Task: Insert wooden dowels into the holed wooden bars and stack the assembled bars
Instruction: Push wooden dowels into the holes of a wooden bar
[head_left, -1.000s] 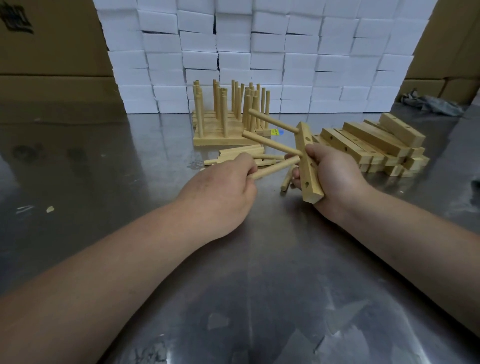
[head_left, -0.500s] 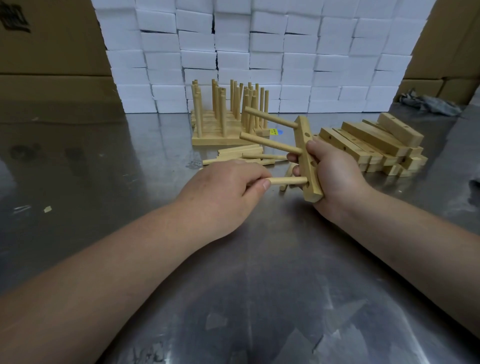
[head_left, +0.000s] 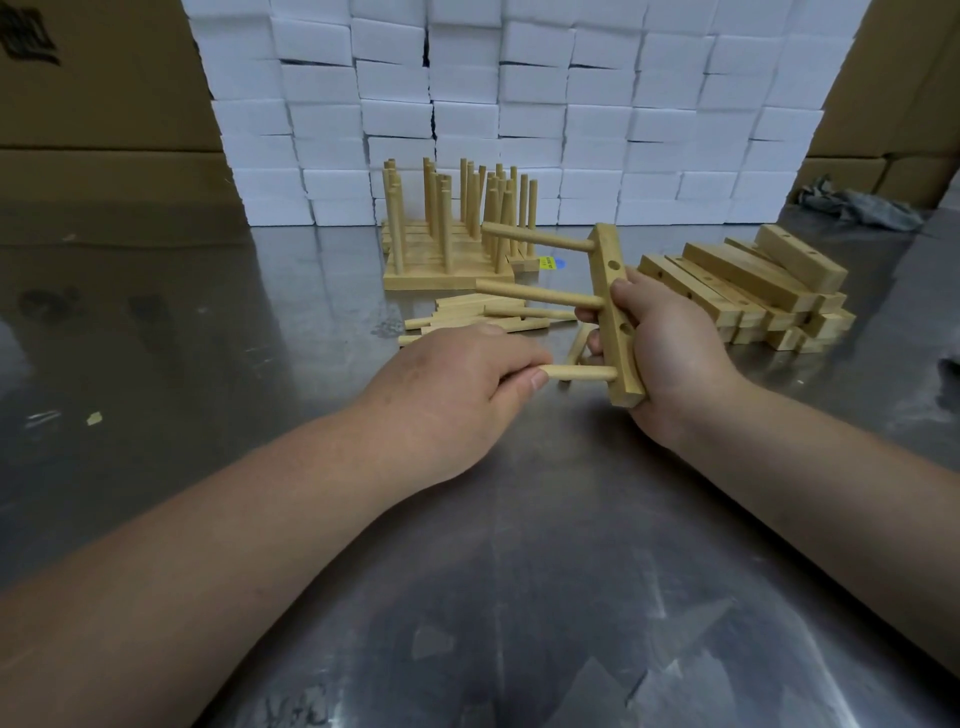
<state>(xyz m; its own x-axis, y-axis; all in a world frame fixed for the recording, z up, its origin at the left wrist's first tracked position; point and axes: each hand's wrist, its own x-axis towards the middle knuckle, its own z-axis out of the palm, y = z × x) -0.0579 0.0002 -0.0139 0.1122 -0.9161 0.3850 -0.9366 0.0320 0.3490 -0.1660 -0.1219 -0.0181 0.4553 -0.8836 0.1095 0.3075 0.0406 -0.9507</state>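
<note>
The right hand (head_left: 670, 353) grips one holed bar (head_left: 609, 270) bearing three dowels (head_left: 540, 294); the left hand (head_left: 447, 395) pinches the nearest dowel (head_left: 576, 372), above the surface (head_left: 519, 545).

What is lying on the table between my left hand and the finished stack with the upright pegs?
A small heap of loose dowels lies flat there, between the left hand and the finished stack, as the head view shows.

we had the assembled stack (head_left: 447, 260) centre-back on the table (head_left: 519, 519), loose dowels (head_left: 483, 319) just before it, spare bars (head_left: 753, 280) piled to the right, held bar (head_left: 615, 312) between dowels and pile, boxes (head_left: 519, 104) behind everything, rag (head_left: 857, 205) far right.
</note>
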